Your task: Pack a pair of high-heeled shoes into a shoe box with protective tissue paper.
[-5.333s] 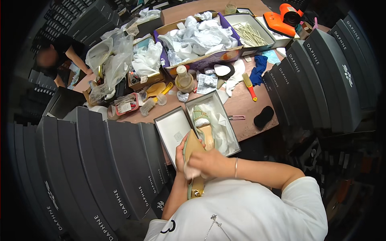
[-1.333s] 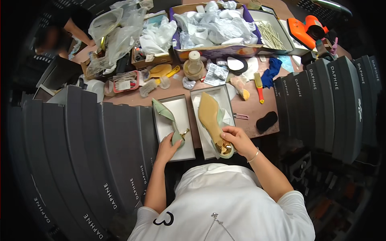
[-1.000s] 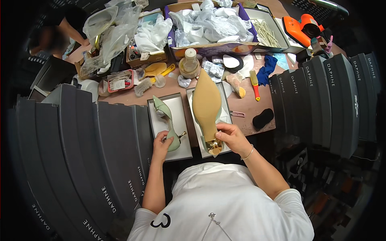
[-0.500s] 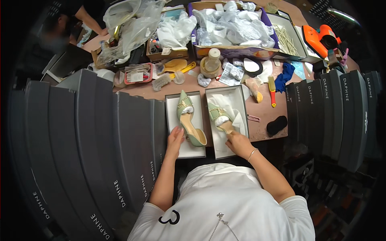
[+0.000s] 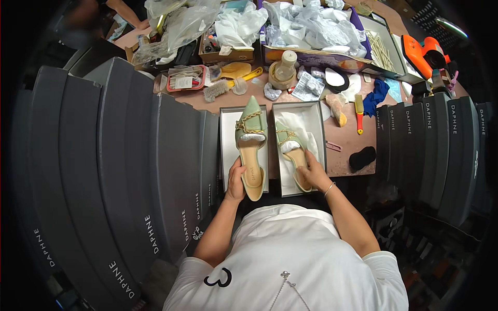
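Observation:
My left hand [image 5: 236,181] is closed on the side of a light green pointed shoe [image 5: 252,163]. This shoe has a gold chain ornament and a wad of white paper in its toe; it is held up over a shallow grey box part with a white inside [image 5: 228,129]. My right hand [image 5: 314,175] grips the matching green shoe [image 5: 297,157] near its heel, fingers reaching over the side. That one lies in or just above the grey shoe box [image 5: 316,116] lined with white tissue paper [image 5: 309,136]. Its toe holds paper too.
Grey shoe boxes [image 5: 129,150] stand in rows at left, more boxes [image 5: 441,150] at right. Behind are a glue bottle [image 5: 285,65], a white-bristled brush [image 5: 216,91], a red-yellow brush [image 5: 359,115], a black pad [image 5: 362,158] and a carton of crumpled paper [image 5: 311,54]. Another person's arm [image 5: 126,13] shows far left.
The left shoe has come up nearer and turned upright, toe pointing away, with my left hand now gripping its side. My right hand has shifted along the right shoe's heel. The view has tilted slightly.

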A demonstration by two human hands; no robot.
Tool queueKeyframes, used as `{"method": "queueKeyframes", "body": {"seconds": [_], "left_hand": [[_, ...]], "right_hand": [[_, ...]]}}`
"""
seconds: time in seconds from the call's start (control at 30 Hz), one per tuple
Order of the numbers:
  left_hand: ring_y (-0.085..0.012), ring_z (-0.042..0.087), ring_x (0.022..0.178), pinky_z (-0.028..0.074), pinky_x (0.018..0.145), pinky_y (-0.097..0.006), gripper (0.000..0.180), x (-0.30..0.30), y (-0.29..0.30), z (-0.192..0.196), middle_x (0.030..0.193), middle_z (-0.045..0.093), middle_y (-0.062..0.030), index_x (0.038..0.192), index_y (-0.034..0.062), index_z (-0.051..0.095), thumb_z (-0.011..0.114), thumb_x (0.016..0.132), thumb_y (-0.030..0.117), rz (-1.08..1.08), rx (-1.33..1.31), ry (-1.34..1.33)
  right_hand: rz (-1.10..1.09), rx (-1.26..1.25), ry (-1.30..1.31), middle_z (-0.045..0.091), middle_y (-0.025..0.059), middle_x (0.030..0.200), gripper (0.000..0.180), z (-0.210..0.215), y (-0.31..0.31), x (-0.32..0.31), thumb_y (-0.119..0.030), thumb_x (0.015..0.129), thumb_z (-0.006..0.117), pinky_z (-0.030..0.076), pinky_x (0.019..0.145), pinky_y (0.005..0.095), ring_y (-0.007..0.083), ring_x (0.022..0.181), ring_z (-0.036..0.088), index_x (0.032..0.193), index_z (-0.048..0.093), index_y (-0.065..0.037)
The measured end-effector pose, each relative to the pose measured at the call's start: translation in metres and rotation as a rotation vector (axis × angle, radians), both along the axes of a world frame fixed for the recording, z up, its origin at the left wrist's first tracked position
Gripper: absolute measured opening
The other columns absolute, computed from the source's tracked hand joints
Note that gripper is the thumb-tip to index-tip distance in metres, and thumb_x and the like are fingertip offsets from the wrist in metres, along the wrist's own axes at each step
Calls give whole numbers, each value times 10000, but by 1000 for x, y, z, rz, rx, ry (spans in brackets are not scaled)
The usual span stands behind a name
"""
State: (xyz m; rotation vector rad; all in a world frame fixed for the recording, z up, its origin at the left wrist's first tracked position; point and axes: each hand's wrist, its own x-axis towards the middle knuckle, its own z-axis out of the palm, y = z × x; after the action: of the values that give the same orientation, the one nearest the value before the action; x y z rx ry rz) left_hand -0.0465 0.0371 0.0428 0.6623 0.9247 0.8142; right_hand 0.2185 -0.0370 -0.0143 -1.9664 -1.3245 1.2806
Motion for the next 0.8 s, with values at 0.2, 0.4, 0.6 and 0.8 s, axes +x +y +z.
{"method": "queueKeyframes", "body": {"seconds": [0.2, 0.4, 0.6, 0.8], "left_hand": [[-178, 604, 906, 496, 798, -308, 454, 5, -5, 22, 1033, 600, -103, 1247, 9, 476, 384, 903, 292, 42, 35, 2], [-155, 546, 1009, 432, 883, -280, 485, 31, -25, 35, 1121, 571, -87, 1304, -17, 448, 338, 933, 274, 32, 42, 25], [-153, 586, 879, 475, 777, -286, 438, 37, -30, 32, 985, 583, -74, 1222, 38, 467, 347, 927, 339, 75, 71, 108], [-156, 544, 982, 431, 864, -278, 462, 32, -34, 29, 1090, 573, -89, 1280, 5, 456, 330, 939, 290, 54, 58, 109]], "right_hand": [[-370, -145, 677, 594, 92, 1037, 664, 93, -4, -11, -54, 914, 529, 454, 802, 249, 137, 902, 562, 1487, 198, -10], [-382, 114, 679, 518, 116, 1217, 623, 127, -2, -44, -63, 945, 449, 403, 923, 248, 138, 1061, 506, 1485, 153, 32], [-370, 248, 636, 455, 138, 1324, 616, 123, -11, -52, -73, 949, 446, 364, 995, 278, 160, 1166, 463, 1480, 157, 40], [-362, 240, 641, 447, 142, 1350, 613, 123, -12, -54, -72, 951, 449, 357, 1011, 279, 168, 1212, 449, 1481, 160, 36]]}}
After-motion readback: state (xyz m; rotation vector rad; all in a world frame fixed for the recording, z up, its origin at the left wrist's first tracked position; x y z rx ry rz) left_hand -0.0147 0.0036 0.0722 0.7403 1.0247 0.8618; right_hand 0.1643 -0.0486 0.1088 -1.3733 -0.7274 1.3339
